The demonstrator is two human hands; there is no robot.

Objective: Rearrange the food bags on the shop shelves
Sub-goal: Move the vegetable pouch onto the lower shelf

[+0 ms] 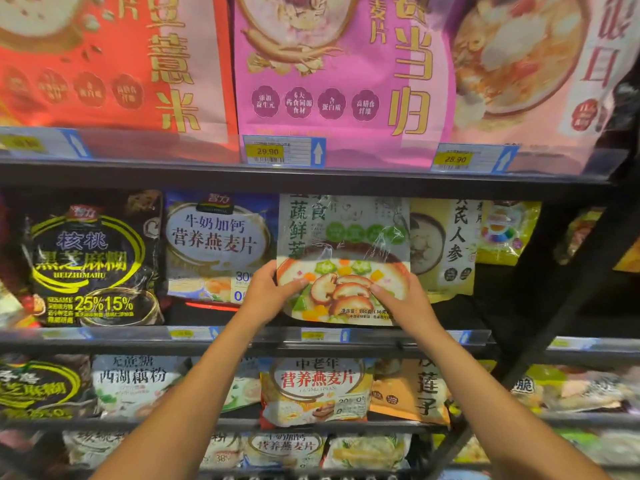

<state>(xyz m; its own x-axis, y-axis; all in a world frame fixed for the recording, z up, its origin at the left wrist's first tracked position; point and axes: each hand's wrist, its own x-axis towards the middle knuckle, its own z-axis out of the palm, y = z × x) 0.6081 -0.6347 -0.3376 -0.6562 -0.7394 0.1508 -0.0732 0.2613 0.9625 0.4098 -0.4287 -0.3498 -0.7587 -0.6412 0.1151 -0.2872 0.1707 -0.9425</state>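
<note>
Hands on one bag, middle shelf. The pale glossy plastic food bag printed with a bowl of sliced mushrooms and green vegetables [343,258] stands upright, its lower edge just above the black metal shelf rail with yellow price tags [263,336]. Both bare forearms reach up and forward from below, converging on the bag's lower half.

Left hand [268,292]: wrist bent slightly, thumb lying across the bag's front at its lower left edge, the other fingers wrapped behind and out of sight; it pinches that edge. Right hand [403,299]: palm turned in, fingers [381,292] pressed together flat on the front near the lower right corner. Whether its thumb is behind the bag, cannot tell.

Left of the bag, touching: a blue and white oat bag [218,244]; further left, a black bag with yellow-green rings [93,261]. Right of the bag, partly behind it: a yellow-green bag with a grey bowl print [446,244]. Above the bag, on the next shelf up: a large pink bag with gold characters [339,74].
</note>
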